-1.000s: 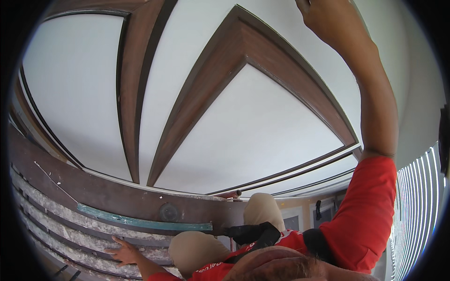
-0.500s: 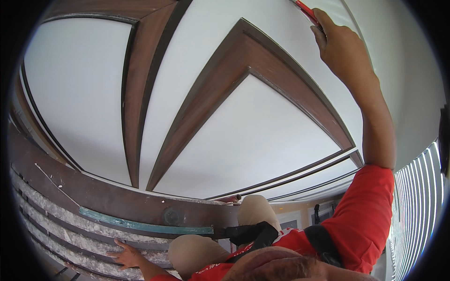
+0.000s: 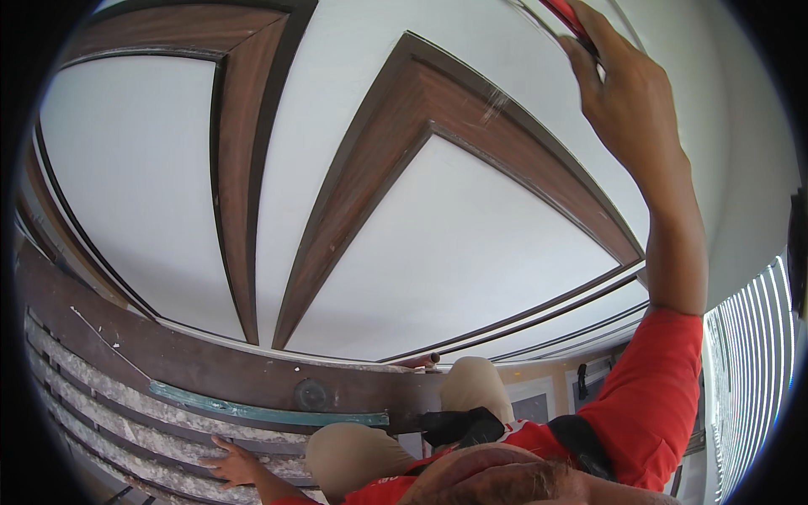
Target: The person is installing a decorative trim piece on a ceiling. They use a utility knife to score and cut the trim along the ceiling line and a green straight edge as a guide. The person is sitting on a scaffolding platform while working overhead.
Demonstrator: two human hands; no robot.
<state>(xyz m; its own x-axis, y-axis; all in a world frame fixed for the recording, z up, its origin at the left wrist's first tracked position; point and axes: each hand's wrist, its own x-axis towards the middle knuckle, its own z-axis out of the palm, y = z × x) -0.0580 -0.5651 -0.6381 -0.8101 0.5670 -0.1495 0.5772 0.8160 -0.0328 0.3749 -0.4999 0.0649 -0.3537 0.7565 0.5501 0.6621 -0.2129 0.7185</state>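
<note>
High at the upper right, my right hand (image 3: 627,88) is closed round a slim red-handled tool (image 3: 569,15). The tool's far end is cut off by the top of the picture, so its exact kind does not show. It is held close to the white panelled surface (image 3: 353,101) near its right edge. Below and left of the hand, mitred brown wood trim (image 3: 396,97) frames a white panel; a few pale, blurred flecks show in front of it. My left hand (image 3: 234,465), empty with fingers spread, is low at the left by paint-stained slats (image 3: 160,438); contact cannot be told.
A long teal strip (image 3: 269,412) lies along the brown board (image 3: 194,353) beside the slats. A thin pale wire or cord (image 3: 109,343) lies left of it. My knees (image 3: 349,459) are close to this board. Striped blinds (image 3: 749,362) glow at the far right.
My right hand and the red-handled tool have shifted slightly right and up in the picture. Blurred pale flecks now show in front of the trim. My left hand stays spread by the slats.
</note>
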